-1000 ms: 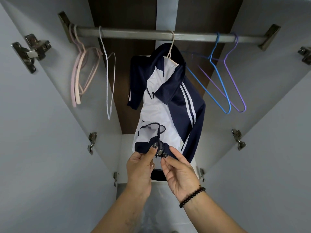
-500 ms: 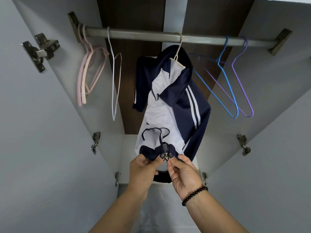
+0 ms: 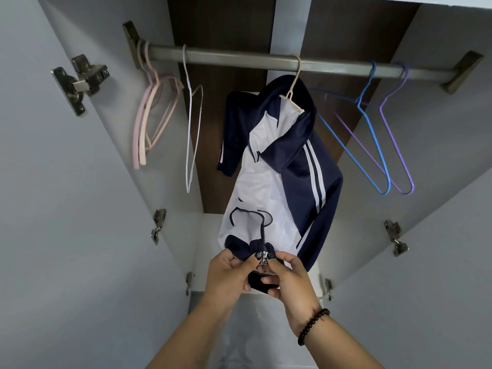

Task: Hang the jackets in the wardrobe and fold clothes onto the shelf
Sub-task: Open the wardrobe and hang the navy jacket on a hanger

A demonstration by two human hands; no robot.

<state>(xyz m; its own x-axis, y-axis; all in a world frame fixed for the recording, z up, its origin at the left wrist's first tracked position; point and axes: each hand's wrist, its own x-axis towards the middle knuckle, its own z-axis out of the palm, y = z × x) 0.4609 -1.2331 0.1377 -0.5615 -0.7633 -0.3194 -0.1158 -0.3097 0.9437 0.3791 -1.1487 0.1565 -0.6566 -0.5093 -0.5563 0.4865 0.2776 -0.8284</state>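
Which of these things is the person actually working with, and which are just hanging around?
In use:
jacket
its hanger
zipper
left hand
right hand
rail

Idle:
pink hangers
white hanger
blue hanger
purple hanger

The jacket point(image 3: 300, 166) hung on a hanger point(image 3: 292, 89) at the middle of the wardrobe rail point(image 3: 239, 58). Empty hangers hung on the rail to either side: three to the left point(image 3: 149, 121), two to the right point(image 3: 372, 145). Below the jacket, the left hand point(image 3: 229, 275) and right hand point(image 3: 290, 280) met at its hem, left and right of the zipper slider point(image 3: 265, 255).
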